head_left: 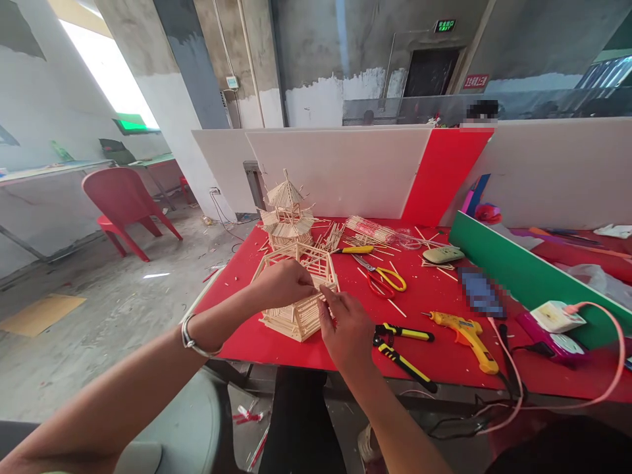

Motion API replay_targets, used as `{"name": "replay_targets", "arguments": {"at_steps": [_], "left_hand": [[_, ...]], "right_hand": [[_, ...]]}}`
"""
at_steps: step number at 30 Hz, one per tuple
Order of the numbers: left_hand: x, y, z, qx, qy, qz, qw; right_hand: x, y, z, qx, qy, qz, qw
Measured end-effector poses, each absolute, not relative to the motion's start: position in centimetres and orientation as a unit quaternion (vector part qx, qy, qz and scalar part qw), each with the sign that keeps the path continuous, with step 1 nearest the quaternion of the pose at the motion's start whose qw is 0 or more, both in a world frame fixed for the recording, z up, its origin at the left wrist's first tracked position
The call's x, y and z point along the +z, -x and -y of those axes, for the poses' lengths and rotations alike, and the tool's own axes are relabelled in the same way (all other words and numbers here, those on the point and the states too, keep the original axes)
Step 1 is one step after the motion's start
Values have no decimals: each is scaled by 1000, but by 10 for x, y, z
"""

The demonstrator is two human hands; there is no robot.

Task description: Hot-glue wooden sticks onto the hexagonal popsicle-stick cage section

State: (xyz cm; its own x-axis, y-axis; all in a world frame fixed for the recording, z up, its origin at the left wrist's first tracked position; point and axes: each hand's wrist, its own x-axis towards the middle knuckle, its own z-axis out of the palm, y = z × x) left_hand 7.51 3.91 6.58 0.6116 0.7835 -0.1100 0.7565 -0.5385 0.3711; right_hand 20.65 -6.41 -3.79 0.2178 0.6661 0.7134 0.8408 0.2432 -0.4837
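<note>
In the head view, an open frame of thin wooden sticks [297,322], many-sided with a stick floor, stands near the table's front edge. My left hand [287,284] is over its middle with the fingers closed in a pinch; whatever they hold is too small to make out. Close beside it, at the frame's right side, my right hand [348,324] has thumb and forefinger bent toward each other by the frame's sticks. Their tips are partly hidden among the sticks. Behind the frame rises a tiered stick pagoda [288,214] with pointed roofs.
Right of the frame lie scissors [382,280], a yellow-handled tool [358,250], black-and-yellow pliers [407,352] and a yellow glue gun [467,336]. A bundle of sticks [372,230] lies at the back. Cables run near a magenta power strip [555,345] beside a green board [523,280].
</note>
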Motion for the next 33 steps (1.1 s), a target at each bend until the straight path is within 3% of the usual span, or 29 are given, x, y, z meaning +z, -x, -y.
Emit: {"name": "replay_targets", "arguments": {"at_steps": [6,33], "left_hand": [[68,-78,-36,28,-882,-441,164],[67,-77,-31,51,-889,-432,144]], "right_hand": [[-44,-207,64,-145,633,639,413],[-46,-207,65,-148,639,635,408]]}}
